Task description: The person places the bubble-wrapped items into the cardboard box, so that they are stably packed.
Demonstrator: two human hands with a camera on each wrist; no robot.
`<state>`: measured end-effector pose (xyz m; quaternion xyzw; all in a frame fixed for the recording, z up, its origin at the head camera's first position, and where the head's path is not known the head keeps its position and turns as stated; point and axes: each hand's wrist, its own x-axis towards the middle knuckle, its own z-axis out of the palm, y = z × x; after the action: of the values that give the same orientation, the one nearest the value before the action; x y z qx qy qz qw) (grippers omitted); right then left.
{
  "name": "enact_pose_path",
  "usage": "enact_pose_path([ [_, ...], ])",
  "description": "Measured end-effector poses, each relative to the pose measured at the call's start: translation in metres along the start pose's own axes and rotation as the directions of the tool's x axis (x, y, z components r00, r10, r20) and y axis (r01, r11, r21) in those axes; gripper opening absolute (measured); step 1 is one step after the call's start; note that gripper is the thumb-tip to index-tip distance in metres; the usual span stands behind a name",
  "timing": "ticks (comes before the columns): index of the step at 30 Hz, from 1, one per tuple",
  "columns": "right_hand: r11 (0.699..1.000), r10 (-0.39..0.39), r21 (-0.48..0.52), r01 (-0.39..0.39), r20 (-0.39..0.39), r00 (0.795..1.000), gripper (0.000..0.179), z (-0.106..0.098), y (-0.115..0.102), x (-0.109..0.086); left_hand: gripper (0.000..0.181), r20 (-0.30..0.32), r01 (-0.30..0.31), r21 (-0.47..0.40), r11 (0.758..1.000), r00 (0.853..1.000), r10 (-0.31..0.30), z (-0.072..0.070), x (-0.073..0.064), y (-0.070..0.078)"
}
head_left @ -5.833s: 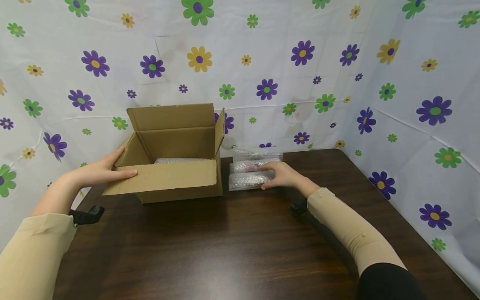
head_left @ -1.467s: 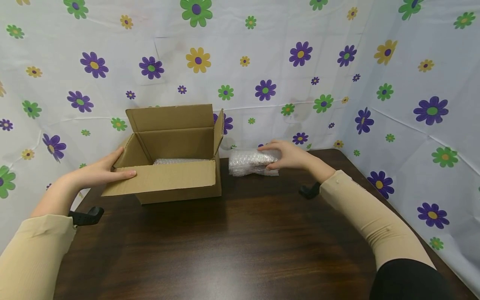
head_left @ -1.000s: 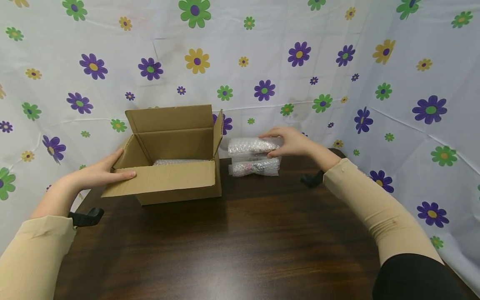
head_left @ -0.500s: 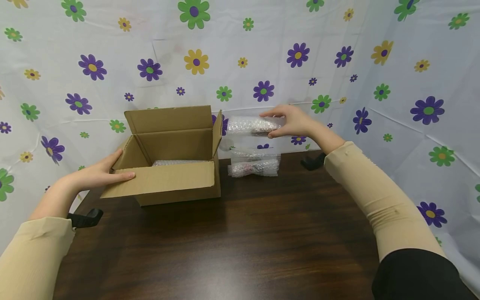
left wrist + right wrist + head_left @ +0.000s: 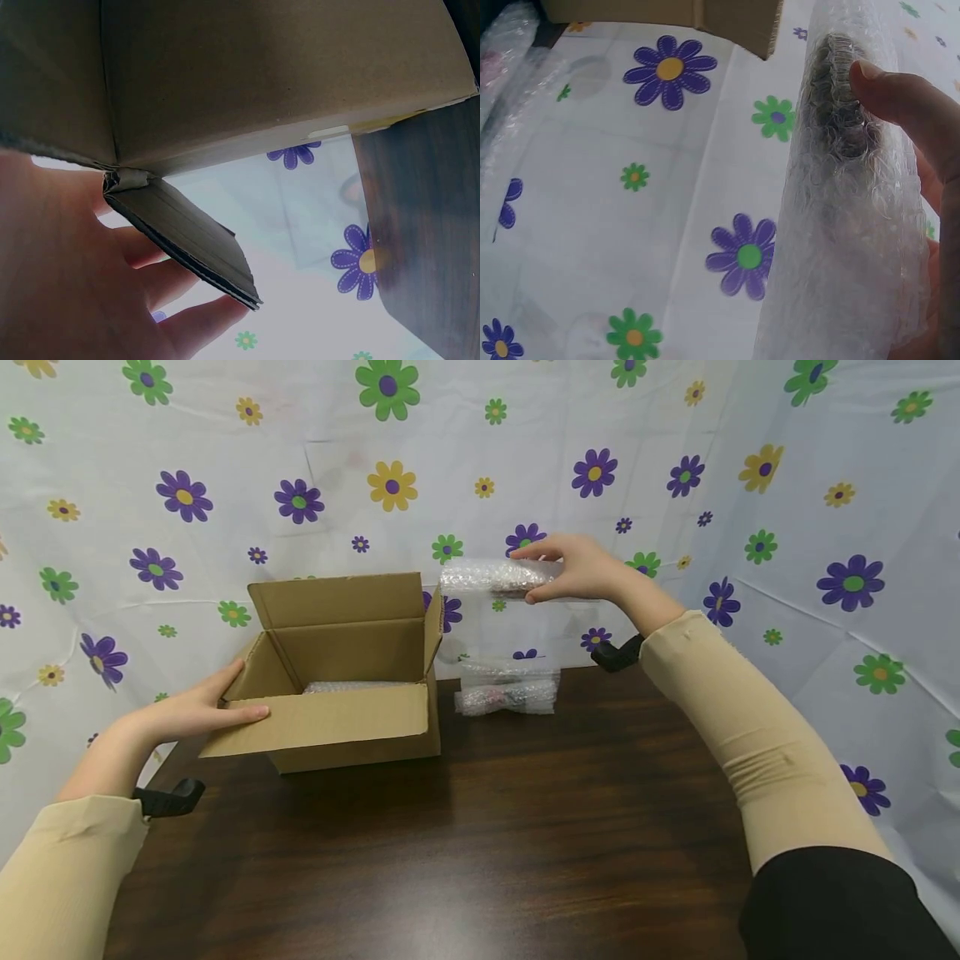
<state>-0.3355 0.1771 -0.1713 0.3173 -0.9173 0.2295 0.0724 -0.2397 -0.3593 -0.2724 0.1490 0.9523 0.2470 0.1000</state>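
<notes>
High over the table's back edge, my right hand [image 5: 581, 568] grips a bubble-wrapped bundle [image 5: 480, 577] between thumb and fingers. Through the wrap of this bundle [image 5: 832, 217], the right wrist view shows something dark and ribbed, its kind blurred. Its left end is close to the right flap of an open cardboard box [image 5: 360, 750]. My left hand [image 5: 180, 712] holds that box at its left front corner, thumb over the front flap. The left wrist view shows the fingers behind the side flap [image 5: 187, 232]. Bubble wrap [image 5: 348, 687] shows inside the box.
More bubble-wrapped bundles [image 5: 517, 697] lie on the dark wooden table [image 5: 480, 843], right of the box, a pinkish patch showing through one. A flowered cloth [image 5: 480, 443] hangs behind the table and along its right side. The box's back flap [image 5: 337, 600] stands up.
My right hand has taken one wrapped bundle from those beside the box, raised it, and lately shifted it left toward the box. The left hand has stayed at the box corner.
</notes>
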Motion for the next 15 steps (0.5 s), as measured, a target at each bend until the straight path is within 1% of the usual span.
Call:
enact_pose_path([
  [4, 1.0, -0.021, 0.003, 0.021, -0.012, 1.0, 0.065, -0.002, -0.011, 0.011, 0.099, -0.003, 0.004, 0.005, 1.0, 1.0, -0.004, 0.0, 0.0, -0.002],
  [11, 1.0, -0.025, 0.017, 0.025, 0.008, 1.0, 0.068, -0.003, -0.027, 0.028, 0.099, -0.005, 0.008, 0.007, 1.0, 1.0, -0.008, 0.001, 0.0, -0.002],
  [15, 1.0, -0.031, 0.004, 0.031, 0.013, 0.999, 0.067, 0.0, -0.035, 0.039, 0.099, -0.006, 0.005, 0.004, 1.0, 1.0, -0.005, 0.001, 0.0, -0.003],
])
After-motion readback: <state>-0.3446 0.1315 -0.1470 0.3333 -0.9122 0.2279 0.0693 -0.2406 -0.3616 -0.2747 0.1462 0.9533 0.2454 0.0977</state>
